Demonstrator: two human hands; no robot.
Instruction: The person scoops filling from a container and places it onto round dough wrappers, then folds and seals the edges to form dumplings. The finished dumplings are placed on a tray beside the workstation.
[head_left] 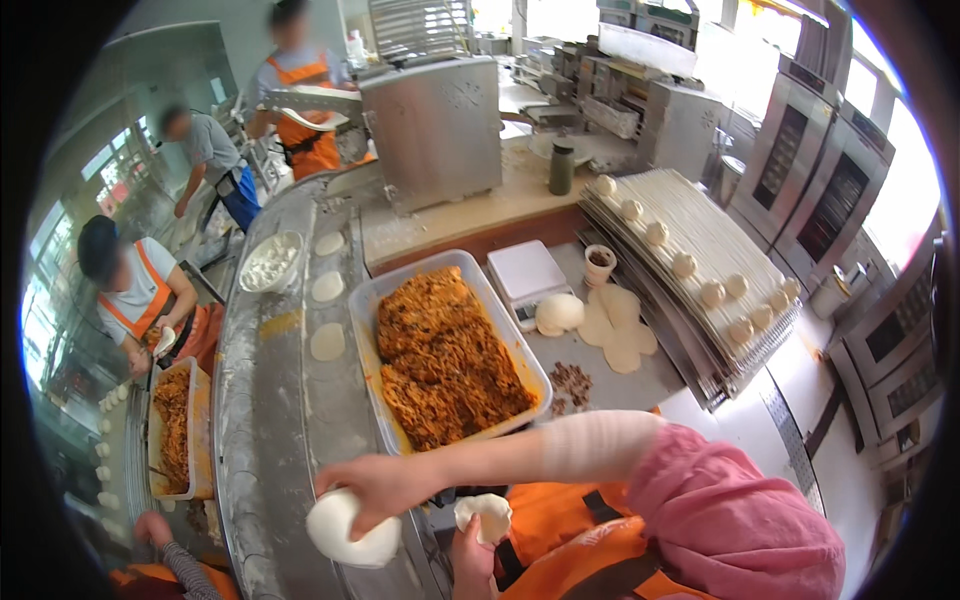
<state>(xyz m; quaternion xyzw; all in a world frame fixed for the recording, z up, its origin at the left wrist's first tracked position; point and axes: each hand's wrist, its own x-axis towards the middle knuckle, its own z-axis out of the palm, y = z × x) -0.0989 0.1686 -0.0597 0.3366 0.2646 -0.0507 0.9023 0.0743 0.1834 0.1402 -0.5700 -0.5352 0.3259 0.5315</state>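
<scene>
As seen in the head view, grips a white, smooth, rounded piece of dough [345, 545] in the right hand [388, 490] over the grey metal table [285, 400]; holds a cream-coloured, cup-shaped dough wrapper [491, 514] in the left hand [472, 562], nearby. Has the hands apart, clamped separately on these two pieces. Beyond the right forearm [495, 460], shows a translucent rectangular plastic tub [540, 387] of orange-brown filling [440, 350], with flat, pale dough rounds [327, 342] to its left and a white square scale [527, 268] to its right.
</scene>
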